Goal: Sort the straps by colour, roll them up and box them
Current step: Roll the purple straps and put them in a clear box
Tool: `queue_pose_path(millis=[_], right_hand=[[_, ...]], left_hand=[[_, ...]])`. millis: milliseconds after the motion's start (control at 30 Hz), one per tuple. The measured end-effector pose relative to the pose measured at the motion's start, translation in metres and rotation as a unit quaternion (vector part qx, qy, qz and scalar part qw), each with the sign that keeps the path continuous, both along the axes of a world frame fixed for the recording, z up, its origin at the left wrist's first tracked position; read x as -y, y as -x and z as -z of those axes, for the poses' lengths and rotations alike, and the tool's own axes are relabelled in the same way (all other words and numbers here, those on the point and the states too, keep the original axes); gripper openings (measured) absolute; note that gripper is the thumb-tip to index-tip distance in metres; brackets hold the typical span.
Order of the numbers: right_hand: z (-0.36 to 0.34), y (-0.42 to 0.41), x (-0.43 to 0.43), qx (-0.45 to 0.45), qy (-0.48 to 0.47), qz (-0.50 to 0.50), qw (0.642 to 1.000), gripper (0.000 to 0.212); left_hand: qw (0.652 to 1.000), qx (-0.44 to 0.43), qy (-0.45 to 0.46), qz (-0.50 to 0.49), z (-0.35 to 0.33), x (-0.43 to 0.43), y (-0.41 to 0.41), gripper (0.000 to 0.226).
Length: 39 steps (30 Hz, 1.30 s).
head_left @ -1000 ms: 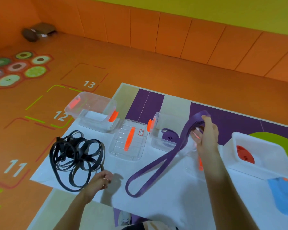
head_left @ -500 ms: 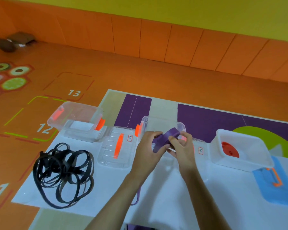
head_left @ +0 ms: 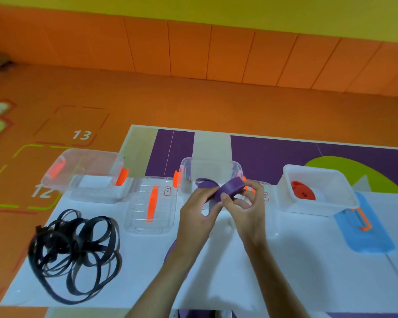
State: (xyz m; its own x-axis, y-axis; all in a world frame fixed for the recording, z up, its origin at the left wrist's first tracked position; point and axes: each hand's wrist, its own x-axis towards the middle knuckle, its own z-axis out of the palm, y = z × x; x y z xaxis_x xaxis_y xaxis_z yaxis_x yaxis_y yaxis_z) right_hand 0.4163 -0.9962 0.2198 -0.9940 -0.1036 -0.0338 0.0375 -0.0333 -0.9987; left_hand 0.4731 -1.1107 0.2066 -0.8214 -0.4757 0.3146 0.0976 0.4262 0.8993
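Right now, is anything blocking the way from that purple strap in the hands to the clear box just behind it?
Nothing visible does. Both hands, left and right, hold the purple strap right in front of the clear box, which is open; its lid lies off to the left.

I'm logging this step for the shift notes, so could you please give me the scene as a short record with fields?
left hand: grips the purple strap
right hand: pinches the same strap, which curls between the hands
black straps: loose tangle at table's left
left clear box: looks empty
middle clear box: behind the hands, open
clear lid: flat between those boxes
white box: red roll inside
blue lid: beside white box
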Motion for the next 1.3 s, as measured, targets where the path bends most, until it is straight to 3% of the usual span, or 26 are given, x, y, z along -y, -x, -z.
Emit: queue_pose_path(millis=[167,333,467,533,633,700,833,900,967,1033,1133,1200,1300], right_hand=[[0.004,-0.002,0.004,0.077,0.013,0.006,0.997,0.048],[0.001,0.0,0.003,-0.021,-0.02,-0.016,0.999,0.065],[-0.001,-0.002,0.012,0.036,0.072,0.011,0.997,0.046],[0.001,-0.003,0.015,0.066,0.083,-0.007,0.994,0.035],[0.004,0.001,0.015,-0.001,0.006,-0.039,0.999,0.058],[0.0,0.003,0.014,-0.008,0.014,-0.036,0.999,0.062],[-0.002,0.0,0.019,0.107,0.106,-0.041,0.988,0.04],[0.0,-0.004,0.019,0.11,0.072,-0.074,0.989,0.034],[0.001,-0.005,0.019,0.04,-0.006,-0.083,0.996,0.051],[0.0,-0.005,0.017,0.015,-0.015,-0.067,0.998,0.058],[-0.002,-0.003,0.019,0.098,0.09,-0.049,0.99,0.031],[0.0,-0.003,0.019,0.136,0.1,-0.07,0.983,0.036],[0.0,0.0,0.017,0.034,0.009,-0.074,0.997,0.049]], left_hand=[[1.0,-0.006,-0.004,-0.02,0.002,0.001,0.001,0.029],[0.998,-0.022,0.06,-0.025,0.0,0.006,-0.001,0.031],[0.999,-0.003,0.01,-0.049,0.001,0.007,-0.008,0.038],[0.998,-0.003,0.033,-0.045,0.002,0.012,-0.009,0.034],[0.997,-0.011,0.066,-0.041,-0.001,0.018,-0.007,0.032],[0.997,-0.017,0.068,-0.035,-0.004,0.019,-0.005,0.033],[0.998,-0.019,0.063,-0.024,-0.005,0.019,-0.004,0.037],[0.996,-0.019,0.088,-0.03,0.001,0.021,-0.004,0.036],[0.994,-0.017,0.103,-0.039,0.005,0.023,-0.005,0.036],[0.995,-0.015,0.094,-0.041,0.005,0.025,-0.005,0.036],[0.998,0.0,0.06,-0.02,0.007,0.024,-0.007,0.041],[0.999,0.007,0.05,-0.019,0.012,0.025,-0.008,0.041],[0.999,0.017,0.04,-0.031,0.011,0.026,-0.008,0.043]])
